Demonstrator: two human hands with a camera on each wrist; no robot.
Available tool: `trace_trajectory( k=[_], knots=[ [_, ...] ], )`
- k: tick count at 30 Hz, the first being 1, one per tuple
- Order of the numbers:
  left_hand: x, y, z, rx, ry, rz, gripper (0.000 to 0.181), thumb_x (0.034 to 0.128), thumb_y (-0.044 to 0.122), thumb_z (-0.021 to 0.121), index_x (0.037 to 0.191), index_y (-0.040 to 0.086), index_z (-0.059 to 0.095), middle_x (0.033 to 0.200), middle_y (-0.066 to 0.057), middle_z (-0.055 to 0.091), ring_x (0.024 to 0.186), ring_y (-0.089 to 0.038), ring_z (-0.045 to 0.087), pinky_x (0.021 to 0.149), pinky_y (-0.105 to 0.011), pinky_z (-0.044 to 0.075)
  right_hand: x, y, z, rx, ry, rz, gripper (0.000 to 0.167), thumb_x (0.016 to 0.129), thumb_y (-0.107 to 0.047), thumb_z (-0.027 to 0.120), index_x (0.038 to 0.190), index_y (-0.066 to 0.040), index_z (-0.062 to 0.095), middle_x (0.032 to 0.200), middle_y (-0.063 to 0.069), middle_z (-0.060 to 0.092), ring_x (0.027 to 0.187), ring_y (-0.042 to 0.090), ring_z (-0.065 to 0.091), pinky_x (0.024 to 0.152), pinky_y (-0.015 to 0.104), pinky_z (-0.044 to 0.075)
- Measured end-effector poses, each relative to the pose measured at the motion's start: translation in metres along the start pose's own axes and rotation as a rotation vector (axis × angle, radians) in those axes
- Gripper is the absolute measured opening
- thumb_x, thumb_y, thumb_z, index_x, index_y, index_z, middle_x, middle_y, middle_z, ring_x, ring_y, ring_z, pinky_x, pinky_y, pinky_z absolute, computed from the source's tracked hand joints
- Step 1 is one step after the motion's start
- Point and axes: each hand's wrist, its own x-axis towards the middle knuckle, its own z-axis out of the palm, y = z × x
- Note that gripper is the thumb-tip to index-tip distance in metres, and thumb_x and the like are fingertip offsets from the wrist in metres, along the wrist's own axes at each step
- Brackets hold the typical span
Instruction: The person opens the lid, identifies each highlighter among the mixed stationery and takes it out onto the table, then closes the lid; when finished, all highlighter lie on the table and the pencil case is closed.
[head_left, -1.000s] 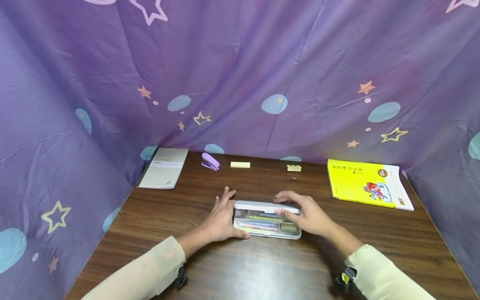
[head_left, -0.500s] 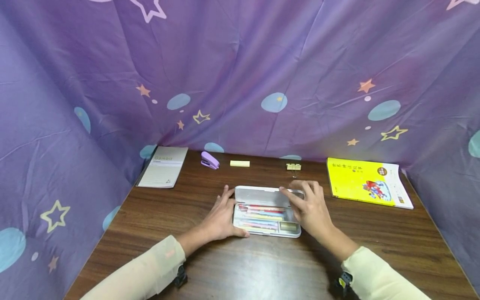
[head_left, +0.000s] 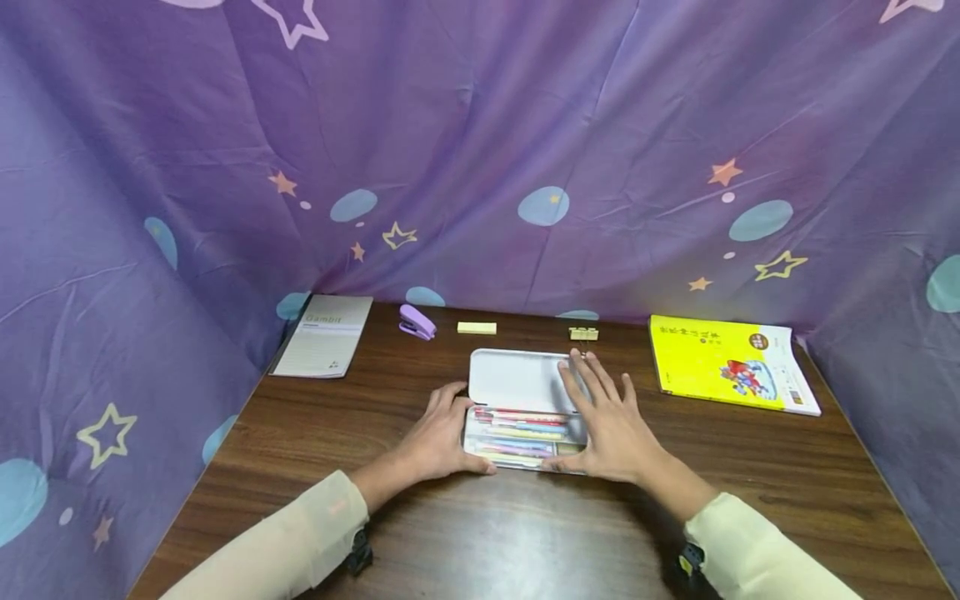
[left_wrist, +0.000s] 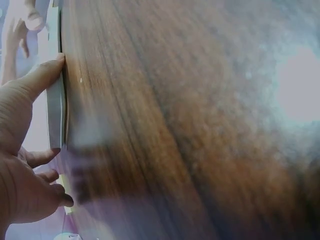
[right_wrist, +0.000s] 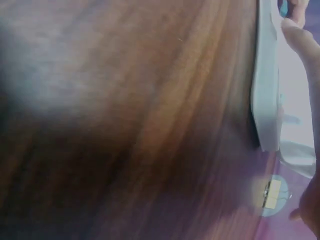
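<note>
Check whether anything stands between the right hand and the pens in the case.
Nothing visible does: the lid is open behind the pens, which lie in view just left of the right hand. The left hand is at the left end of the case, not between them.

Pale cream sleeves (head_left: 258, 533); black wrist devices (head_left: 359, 552); yellow patch (head_left: 686, 566) on the right one

The head view is evenly bright, with pale glare on the table (head_left: 510, 537) at bottom centre. Both wrist views are hazy and soft: the left has a blown-out white spot at right; the right washes out the pencil case (right_wrist: 266, 80) at upper right and darkens at lower left.
</note>
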Motion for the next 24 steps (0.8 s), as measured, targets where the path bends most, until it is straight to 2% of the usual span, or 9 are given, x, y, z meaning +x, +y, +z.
trace_trajectory(
  k=[2, 5, 10, 15, 19, 24],
  knots=[
    [0.000, 0.000, 0.000, 0.018, 0.005, 0.002, 0.103, 0.0699, 0.054, 0.103, 0.147, 0.001, 0.061, 0.170, -0.023, 0.038, 0.158, -0.044, 0.038, 0.126, -0.057, 0.049, 0.002, 0.002, 0.001, 0.026, -0.060, 0.020, 0.150, 0.069, -0.097, 0.075, 0.180, -0.017, 0.013, 0.188, 0.013, 0.000, 0.172, 0.046, 0.013, 0.120, 0.095, 0.020],
    [0.000, -0.001, -0.001, 0.044, 0.001, 0.005, 0.102, 0.0698, 0.056, 0.103, 0.146, 0.002, 0.061, 0.169, -0.021, 0.038, 0.157, -0.041, 0.039, 0.124, -0.056, 0.051, 0.005, 0.004, 0.003, 0.080, -0.137, 0.043, 0.149, 0.069, -0.097, 0.076, 0.180, -0.020, 0.013, 0.188, 0.014, -0.002, 0.173, 0.048, 0.010, 0.118, 0.097, 0.019],
    [-0.001, -0.002, -0.002, 0.061, -0.013, 0.029, 0.103, 0.0718, 0.060, 0.101, 0.148, 0.003, 0.060, 0.168, -0.020, 0.038, 0.156, -0.040, 0.042, 0.124, -0.055, 0.052, 0.008, 0.008, 0.007, 0.159, -0.228, 0.066, 0.144, 0.069, -0.096, 0.078, 0.179, -0.022, 0.021, 0.186, 0.021, 0.006, 0.171, 0.053, 0.013, 0.116, 0.099, 0.019],
    [-0.002, -0.005, -0.005, 0.076, -0.017, 0.074, 0.104, 0.0742, 0.066, 0.095, 0.145, 0.001, 0.058, 0.167, -0.023, 0.041, 0.153, -0.043, 0.044, 0.124, -0.057, 0.051, 0.010, 0.010, 0.008, 0.193, -0.272, 0.064, 0.139, 0.070, -0.093, 0.079, 0.178, -0.023, 0.027, 0.185, 0.024, 0.012, 0.170, 0.054, 0.015, 0.113, 0.101, 0.019],
    [0.002, -0.007, -0.008, 0.091, -0.038, 0.094, 0.117, 0.0752, 0.071, 0.092, 0.155, -0.002, 0.047, 0.171, -0.026, 0.038, 0.159, -0.045, 0.040, 0.134, -0.059, 0.039, 0.011, 0.010, 0.005, 0.202, -0.304, 0.069, 0.137, 0.071, -0.093, 0.078, 0.177, -0.024, 0.028, 0.185, 0.023, 0.012, 0.170, 0.054, 0.015, 0.113, 0.101, 0.018],
    [0.011, -0.011, -0.011, 0.121, -0.105, 0.083, 0.139, 0.0761, 0.079, 0.087, 0.174, 0.002, 0.026, 0.184, -0.021, 0.023, 0.172, -0.040, 0.021, 0.140, -0.062, 0.020, 0.013, 0.009, 0.003, 0.198, -0.322, 0.072, 0.137, 0.072, -0.096, 0.075, 0.178, -0.024, 0.027, 0.186, 0.022, 0.011, 0.171, 0.053, 0.014, 0.115, 0.100, 0.016]
  ],
)
